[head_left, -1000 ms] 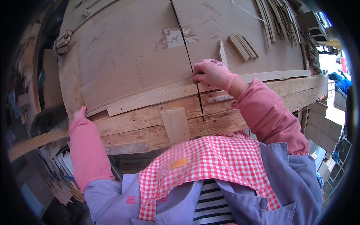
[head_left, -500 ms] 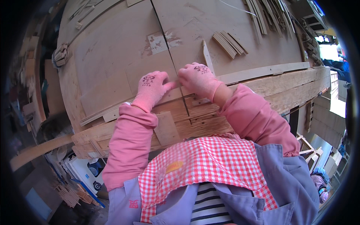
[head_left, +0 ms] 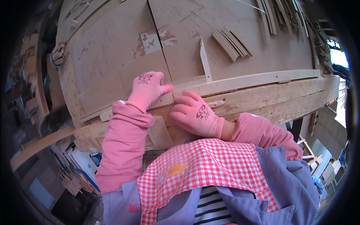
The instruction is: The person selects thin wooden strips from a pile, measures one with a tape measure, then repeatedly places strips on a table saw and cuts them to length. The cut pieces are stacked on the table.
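Observation:
My left hand (head_left: 147, 90), in a pink glove, rests at the near edge of the board-topped bench. Its thumb points right, apart from the bent fingers, and I make out nothing between them. A pale thin strip (head_left: 189, 81) lies just right of the thumb, against a long wooden batten (head_left: 258, 79). My right hand (head_left: 197, 115), also gloved in pink, hovers over the bench's front beam, nearer my body. Its fingers are loosely stretched to the left with no object visible in them. A pointed wooden stick (head_left: 204, 60) stands out from the batten toward the far side.
Several short wooden slats (head_left: 230, 43) lie fanned on the bench top (head_left: 101, 56), with long strips (head_left: 281, 17) at the far right. A dark seam runs across the top. A tied bundle of sticks (head_left: 59, 53) sits at the left edge. A curved wooden band (head_left: 41, 147) juts out at lower left.
My right hand has drawn back from the seam beside my left hand, toward my body, and its fingers have loosened. My left hand stays at nearly the same place on the bench edge.

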A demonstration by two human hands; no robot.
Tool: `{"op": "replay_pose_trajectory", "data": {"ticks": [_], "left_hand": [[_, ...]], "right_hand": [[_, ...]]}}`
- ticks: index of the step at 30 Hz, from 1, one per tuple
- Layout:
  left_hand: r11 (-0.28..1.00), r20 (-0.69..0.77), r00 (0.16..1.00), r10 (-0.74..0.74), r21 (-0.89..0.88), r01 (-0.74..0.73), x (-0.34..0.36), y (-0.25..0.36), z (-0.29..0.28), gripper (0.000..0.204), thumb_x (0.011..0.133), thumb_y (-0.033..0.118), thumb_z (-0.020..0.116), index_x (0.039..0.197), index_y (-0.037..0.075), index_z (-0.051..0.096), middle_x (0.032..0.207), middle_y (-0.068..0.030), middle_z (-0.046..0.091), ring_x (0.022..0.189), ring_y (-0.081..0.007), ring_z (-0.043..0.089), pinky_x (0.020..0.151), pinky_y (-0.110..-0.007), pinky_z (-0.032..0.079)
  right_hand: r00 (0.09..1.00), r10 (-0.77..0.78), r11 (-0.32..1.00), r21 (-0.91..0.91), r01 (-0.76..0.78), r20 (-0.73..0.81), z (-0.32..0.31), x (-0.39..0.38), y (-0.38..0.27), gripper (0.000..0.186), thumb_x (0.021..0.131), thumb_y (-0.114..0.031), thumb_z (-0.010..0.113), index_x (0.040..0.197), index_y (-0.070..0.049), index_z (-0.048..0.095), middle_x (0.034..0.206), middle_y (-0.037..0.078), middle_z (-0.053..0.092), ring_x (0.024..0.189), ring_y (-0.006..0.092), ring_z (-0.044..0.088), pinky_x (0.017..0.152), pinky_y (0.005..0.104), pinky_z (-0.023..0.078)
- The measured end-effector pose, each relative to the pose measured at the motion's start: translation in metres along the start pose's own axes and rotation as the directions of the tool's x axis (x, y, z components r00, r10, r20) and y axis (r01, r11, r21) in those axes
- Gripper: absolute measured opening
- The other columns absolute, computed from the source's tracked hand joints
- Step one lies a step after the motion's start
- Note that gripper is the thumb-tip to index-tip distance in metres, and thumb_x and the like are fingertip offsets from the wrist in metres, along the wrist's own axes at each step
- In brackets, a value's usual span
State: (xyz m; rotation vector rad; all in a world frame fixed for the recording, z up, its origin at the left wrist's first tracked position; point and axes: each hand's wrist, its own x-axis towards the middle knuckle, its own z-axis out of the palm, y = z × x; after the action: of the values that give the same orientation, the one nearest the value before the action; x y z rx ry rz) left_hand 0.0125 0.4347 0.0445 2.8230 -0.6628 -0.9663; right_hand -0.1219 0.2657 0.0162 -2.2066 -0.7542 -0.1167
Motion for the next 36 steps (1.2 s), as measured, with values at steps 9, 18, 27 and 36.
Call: {"op": "replay_pose_trajectory", "data": {"ticks": [9,18,27,36], "left_hand": [[0.997,0.077,0.997,-0.006,0.080,0.000,0.000,0.004,-0.002,0.044,0.088,0.049,0.065,0.098,0.006,0.068,0.104,-0.0145,0.070,0.101,-0.0335,0.067,0.086,-0.045,0.052],[0.999,0.142,0.989,-0.049,0.015,0.048,0.002,0.005,-0.010,0.051,0.083,0.050,0.069,0.107,0.006,0.071,0.111,-0.0155,0.071,0.108,-0.0317,0.066,0.091,-0.044,0.051],[0.996,0.033,0.999,-0.004,-0.094,0.007,-0.003,-0.005,-0.001,0.048,0.082,0.051,0.070,0.098,0.005,0.070,0.104,-0.0143,0.071,0.104,-0.0315,0.067,0.088,-0.044,0.051],[1.000,0.110,0.994,-0.018,0.003,0.018,0.002,-0.003,-0.002,0.055,0.087,0.057,0.067,0.115,0.010,0.072,0.117,-0.0104,0.071,0.111,-0.0263,0.067,0.089,-0.041,0.053]], "right_hand": [[1.000,-0.012,0.999,0.034,0.012,-0.007,0.002,0.000,0.001,0.021,0.077,-0.019,0.070,0.096,-0.012,0.063,0.102,0.003,0.066,0.110,0.0251,0.059,0.106,0.0487,0.042],[0.981,0.190,0.982,-0.019,-0.189,0.046,-0.043,0.047,0.043,0.028,0.083,-0.021,0.069,0.109,-0.010,0.068,0.092,0.013,0.067,0.091,0.0349,0.064,0.083,0.0456,0.051],[0.681,0.410,0.912,-0.288,-0.293,0.607,-0.051,0.079,0.078,0.026,0.088,-0.025,0.068,0.106,-0.006,0.068,0.104,0.017,0.066,0.106,0.0368,0.062,0.091,0.0452,0.050],[0.753,0.349,0.931,-0.296,-0.213,0.558,-0.052,0.069,0.070,0.033,0.093,-0.028,0.062,0.117,-0.006,0.067,0.114,0.020,0.065,0.111,0.0394,0.060,0.095,0.0459,0.050]]}}
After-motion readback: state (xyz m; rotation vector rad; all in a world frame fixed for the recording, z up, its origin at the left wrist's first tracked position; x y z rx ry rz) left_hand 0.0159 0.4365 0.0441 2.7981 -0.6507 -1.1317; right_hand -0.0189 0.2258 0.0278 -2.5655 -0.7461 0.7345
